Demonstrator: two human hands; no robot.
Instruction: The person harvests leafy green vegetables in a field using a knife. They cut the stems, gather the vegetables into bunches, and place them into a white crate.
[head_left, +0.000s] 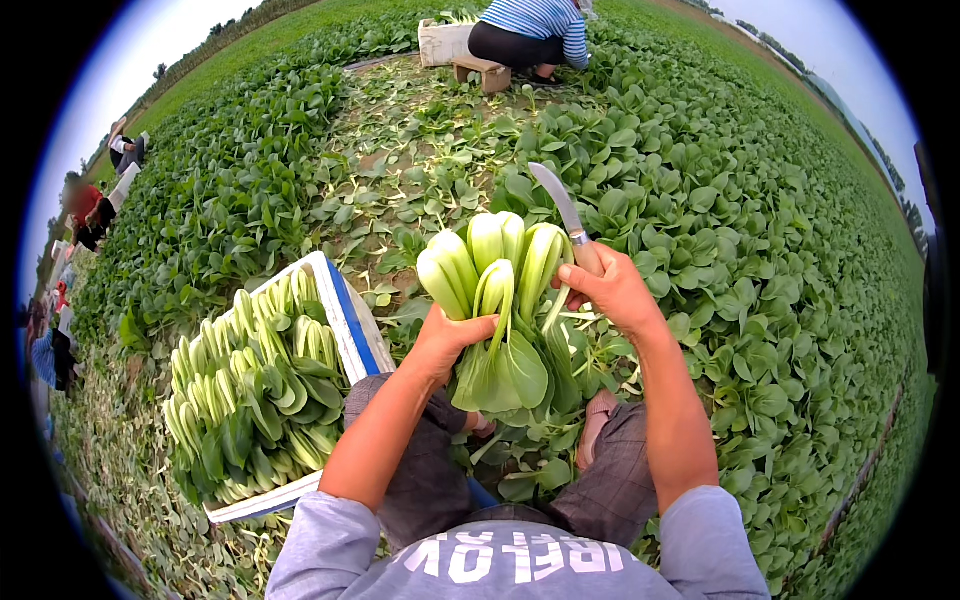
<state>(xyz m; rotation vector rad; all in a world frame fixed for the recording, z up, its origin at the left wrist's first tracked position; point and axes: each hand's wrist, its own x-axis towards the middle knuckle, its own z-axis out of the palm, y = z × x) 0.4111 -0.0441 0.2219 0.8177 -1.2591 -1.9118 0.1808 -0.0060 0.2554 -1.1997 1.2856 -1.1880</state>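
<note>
My left hand (448, 341) grips a bunch of bok choy (491, 251) in front of my body, pale bases up and green leaves hanging down. Its thumb lies across the stalks. In my right hand (616, 289) is the wooden handle of a knife (557, 195), whose curved blade points up and away from me. The thumb and fingers of that hand also touch an outer stalk (557, 307) at the bunch's right side. To my left, a white foam box (341, 311) with a blue band is packed with rows of bok choy (247, 382).
Bok choy plants (750, 300) grow densely on the right, with more rows (225, 172) at left. Cut leaves litter the soil strip (390, 172) ahead. Farther off, a person in stripes (532, 30) crouches by a low wooden stool (482, 73) and another foam box (444, 43). Other people sit far left.
</note>
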